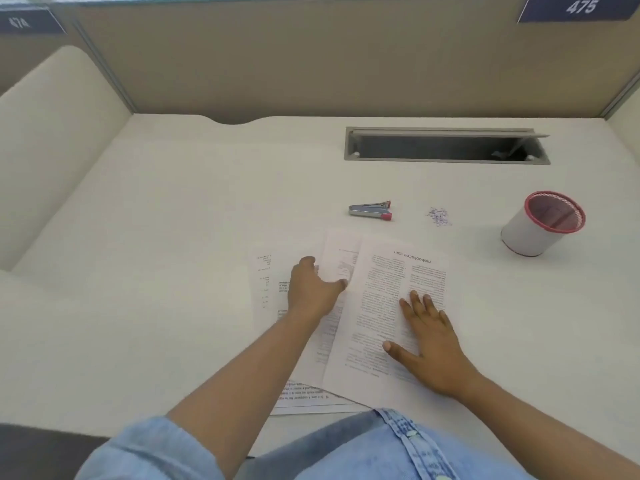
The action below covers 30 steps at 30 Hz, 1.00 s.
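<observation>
Several printed paper sheets lie fanned out on the white desk. The top sheet is turned upside down to me. My right hand rests flat on it with fingers spread. My left hand reaches over the left sheets; its thumb and fingers pinch the edge of the middle sheet. A further sheet sticks out on the left, and another shows at the bottom near my shirt.
A small silver and red stapler lies beyond the papers. A little heap of loose staples is to its right. A red-rimmed mesh cup stands at the right. A cable slot sits in the desk before the partition.
</observation>
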Tool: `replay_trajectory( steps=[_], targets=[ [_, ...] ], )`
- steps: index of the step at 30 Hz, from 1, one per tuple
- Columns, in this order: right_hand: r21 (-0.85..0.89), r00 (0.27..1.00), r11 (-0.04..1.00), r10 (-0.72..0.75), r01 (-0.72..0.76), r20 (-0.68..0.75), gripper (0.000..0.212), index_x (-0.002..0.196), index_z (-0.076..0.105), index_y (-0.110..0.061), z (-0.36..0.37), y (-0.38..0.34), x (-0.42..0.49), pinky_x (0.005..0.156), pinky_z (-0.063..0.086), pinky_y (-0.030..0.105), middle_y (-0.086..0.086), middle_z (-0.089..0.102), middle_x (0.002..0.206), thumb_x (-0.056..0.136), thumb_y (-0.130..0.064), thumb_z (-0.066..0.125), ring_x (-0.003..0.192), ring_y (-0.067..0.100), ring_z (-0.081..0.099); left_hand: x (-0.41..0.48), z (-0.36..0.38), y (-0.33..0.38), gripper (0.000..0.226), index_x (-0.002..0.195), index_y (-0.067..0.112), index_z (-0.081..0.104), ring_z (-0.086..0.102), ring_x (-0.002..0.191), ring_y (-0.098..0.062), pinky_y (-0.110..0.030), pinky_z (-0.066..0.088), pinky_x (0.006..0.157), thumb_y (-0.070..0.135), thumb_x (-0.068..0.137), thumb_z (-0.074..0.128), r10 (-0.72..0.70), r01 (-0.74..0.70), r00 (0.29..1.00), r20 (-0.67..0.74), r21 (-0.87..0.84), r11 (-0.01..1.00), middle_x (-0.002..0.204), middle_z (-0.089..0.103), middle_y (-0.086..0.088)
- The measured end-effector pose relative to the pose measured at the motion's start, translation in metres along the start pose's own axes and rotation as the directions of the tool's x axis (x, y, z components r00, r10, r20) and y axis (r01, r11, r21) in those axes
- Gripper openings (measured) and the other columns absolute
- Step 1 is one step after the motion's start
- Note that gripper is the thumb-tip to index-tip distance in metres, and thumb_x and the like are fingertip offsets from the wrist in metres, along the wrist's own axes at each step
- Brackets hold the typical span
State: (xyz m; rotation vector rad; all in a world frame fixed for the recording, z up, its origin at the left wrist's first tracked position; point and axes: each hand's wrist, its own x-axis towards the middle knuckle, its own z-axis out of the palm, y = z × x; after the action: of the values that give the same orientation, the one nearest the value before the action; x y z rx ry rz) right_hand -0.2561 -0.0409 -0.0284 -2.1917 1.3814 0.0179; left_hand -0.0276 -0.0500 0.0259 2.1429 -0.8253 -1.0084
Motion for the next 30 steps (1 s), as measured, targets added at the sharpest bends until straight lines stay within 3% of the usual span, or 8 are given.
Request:
replay_trajectory(
  steps=[7, 10, 13, 17, 23, 26, 28, 30],
  targets=[
    [0.059, 0.999, 0.998, -0.007, 0.004, 0.043, 0.117, 0.154, 0.001, -0.028, -0.007, 0.002, 0.006, 0.114, -0.011, 0.031, -0.010, -0.017, 0.157, 0.059, -0.097, 0.012, 0.142, 0.007, -0.021, 0.026, -0.009, 0.018, 0.076, 0.144, 0.007, 0.044, 0.054, 0.127, -0.028, -0.033, 0.043, 0.091, 0.030, 0.081, 0.082, -0.082, 0.090, 0.994, 0.077, -0.096, 0.991, 0.142, 0.053, -0.010],
    [0.066, 0.999, 0.998, -0.004, 0.002, 0.034, 0.114, 0.154, 0.003, -0.029, -0.007, 0.002, 0.005, 0.114, -0.010, 0.031, -0.009, -0.013, 0.160, 0.062, -0.095, 0.014, 0.143, 0.007, -0.019, 0.032, -0.018, 0.020, 0.037, 0.101, 0.005, 0.071, 0.068, 0.100, -0.029, -0.039, 0.053, 0.085, 0.037, 0.082, 0.077, -0.056, 0.056, 0.990, 0.130, 0.006, 0.998, 0.111, 0.072, -0.012],
    [0.102, 0.999, 0.994, 0.025, -0.028, 0.031, 0.117, 0.154, 0.006, -0.028, -0.009, -0.002, 0.006, 0.116, -0.008, 0.033, -0.007, -0.010, 0.162, 0.060, -0.096, 0.013, 0.145, 0.008, -0.016, 0.025, -0.024, 0.011, 0.039, 0.067, 0.014, 0.064, 0.065, 0.072, -0.026, -0.036, 0.049, 0.069, 0.048, 0.083, 0.071, 0.023, -0.043, 0.989, 0.149, 0.135, 0.990, 0.073, 0.068, -0.004],
    [0.199, 0.993, 0.974, 0.097, -0.110, 0.071, 0.119, 0.155, 0.008, -0.024, -0.016, -0.018, 0.011, 0.118, -0.005, 0.038, -0.005, -0.006, 0.162, 0.060, -0.096, 0.017, 0.148, 0.015, -0.012, 0.000, -0.023, -0.011, 0.019, 0.095, 0.021, 0.074, 0.074, 0.087, -0.019, -0.044, 0.061, 0.082, 0.038, 0.089, 0.069, 0.101, -0.101, 0.966, 0.237, -0.009, 0.995, 0.095, 0.077, 0.003],
    [0.436, 0.983, 0.897, -0.011, -0.070, 0.181, 0.076, 0.152, 0.018, -0.029, -0.033, -0.045, 0.008, 0.117, 0.007, 0.023, -0.010, 0.010, 0.162, 0.088, -0.057, 0.048, 0.147, 0.004, 0.008, -0.030, -0.001, -0.026, 0.033, 0.132, 0.023, 0.057, 0.063, 0.108, -0.015, -0.032, 0.053, 0.089, 0.025, 0.099, 0.057, 0.235, -0.238, 0.954, 0.184, -0.004, 0.971, 0.124, 0.067, 0.005],
    [0.540, 0.988, 0.840, 0.114, -0.040, -0.105, 0.080, 0.152, 0.023, -0.025, -0.045, -0.047, 0.002, 0.114, 0.015, 0.023, -0.013, 0.019, 0.158, 0.085, -0.046, 0.062, 0.143, 0.002, 0.017, -0.034, -0.007, -0.026, 0.030, 0.132, 0.022, 0.057, 0.063, 0.103, -0.012, -0.018, 0.050, 0.076, 0.024, 0.102, 0.053, 0.222, -0.205, 0.963, 0.151, -0.121, 0.971, 0.115, 0.065, 0.011],
    [0.560, 0.914, 0.823, 0.293, -0.091, -0.282, 0.095, 0.154, 0.009, -0.023, -0.055, -0.040, -0.001, 0.119, 0.017, 0.034, -0.010, 0.014, 0.160, 0.083, -0.038, 0.070, 0.146, 0.008, 0.016, -0.036, -0.015, -0.025, 0.029, 0.132, 0.024, 0.058, 0.065, 0.109, -0.011, -0.021, 0.054, 0.083, 0.025, 0.103, 0.052, 0.211, -0.159, 0.963, 0.165, -0.278, 0.947, 0.114, 0.068, 0.017],
    [0.693, 0.886, 0.702, 0.414, -0.165, -0.208, 0.099, 0.154, 0.007, -0.023, -0.066, -0.032, -0.004, 0.117, 0.026, 0.044, -0.003, 0.018, 0.161, 0.081, -0.037, 0.073, 0.143, 0.017, 0.028, -0.038, -0.022, -0.024, 0.029, 0.130, 0.028, 0.062, 0.067, 0.112, -0.011, -0.034, 0.056, 0.095, 0.025, 0.103, 0.052, 0.202, -0.116, 0.966, 0.159, -0.433, 0.894, 0.117, 0.072, 0.015]
  ],
)
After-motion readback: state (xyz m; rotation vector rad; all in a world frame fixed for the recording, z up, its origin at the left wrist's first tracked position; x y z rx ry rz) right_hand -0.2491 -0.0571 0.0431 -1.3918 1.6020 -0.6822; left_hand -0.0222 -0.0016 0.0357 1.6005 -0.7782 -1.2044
